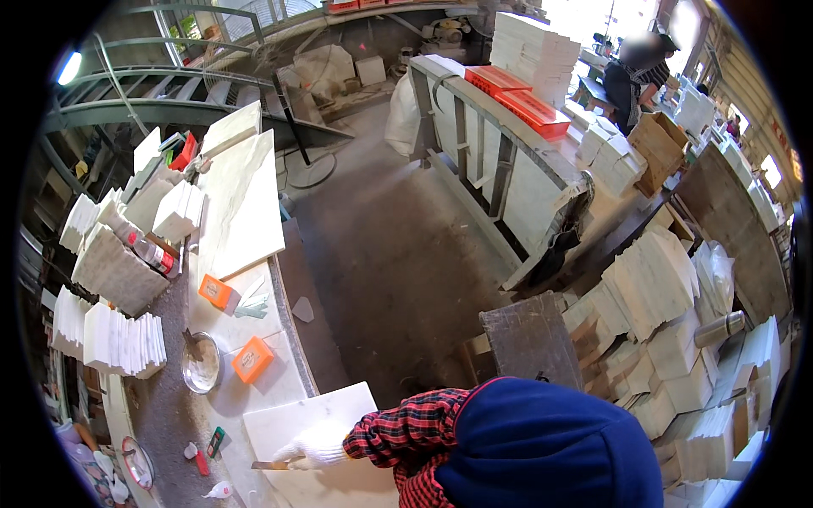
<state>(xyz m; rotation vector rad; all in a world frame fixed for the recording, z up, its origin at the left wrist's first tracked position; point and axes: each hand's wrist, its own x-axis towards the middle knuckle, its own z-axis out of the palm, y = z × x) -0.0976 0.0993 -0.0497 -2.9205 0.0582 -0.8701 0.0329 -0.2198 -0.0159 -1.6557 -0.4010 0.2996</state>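
A white knit glove covers my right hand (318,447), at the end of a red-and-black plaid sleeve coming from a blue garment at the lower edge. The gloved fingers are closed around a putty knife (269,466). Only its flat brownish blade shows, pointing left. Hand and blade are over a pale marble slab (351,405) on the bench; whether the blade touches it I cannot tell. My left hand is out of sight. Left of the slab lie a red-and-white tube (201,461), a small green tool (217,442) and a white squeeze bottle (219,490).
A metal bowl (200,372) of pale material stands on the bench near two orange boxes (252,360). Stacked white tiles (127,340) and a bottle (157,256) line its left side. Slabs (656,284) crowd the right. Another person (631,80) works at the far right.
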